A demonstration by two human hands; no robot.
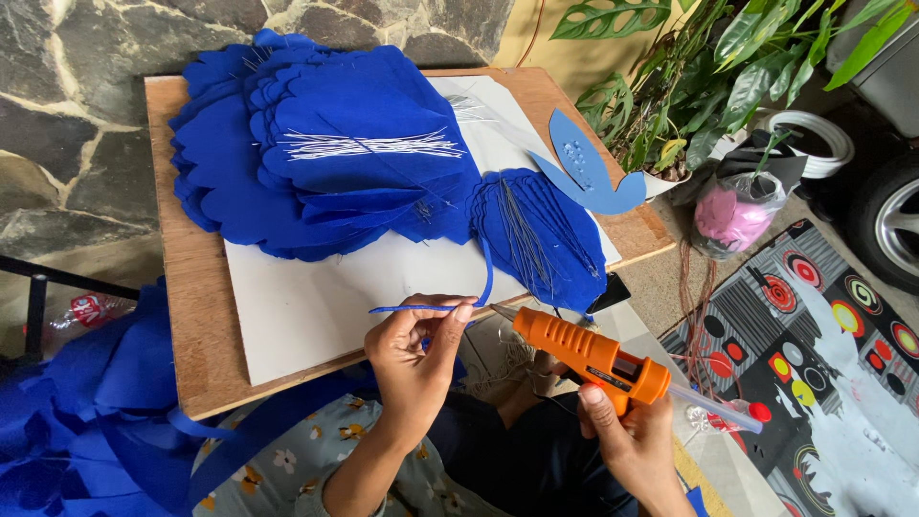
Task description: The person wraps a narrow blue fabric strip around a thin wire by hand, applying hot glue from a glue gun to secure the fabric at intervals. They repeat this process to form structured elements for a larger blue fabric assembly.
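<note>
My left hand [414, 349] pinches a thin blue strip [421, 308] at the front edge of a wooden board [196, 316]. My right hand [632, 436] grips an orange glue gun [584, 352], its nozzle pointing at the strip's end close to my left fingertips. A clear glue stick pokes out of the gun's back. On the board lies a white sheet [316, 297] with a big pile of blue petal-shaped cutouts [316, 144] and thin white wires [373, 146]. A smaller stack of blue petals with wires [536, 230] lies to the right.
A single lighter blue cutout [584, 163] hangs over the board's right edge. More blue fabric [86, 412] is heaped at the lower left. Potted plants [699, 77], a pink bag [732, 211] and a patterned mat [823, 364] are on the right. A stone wall is behind.
</note>
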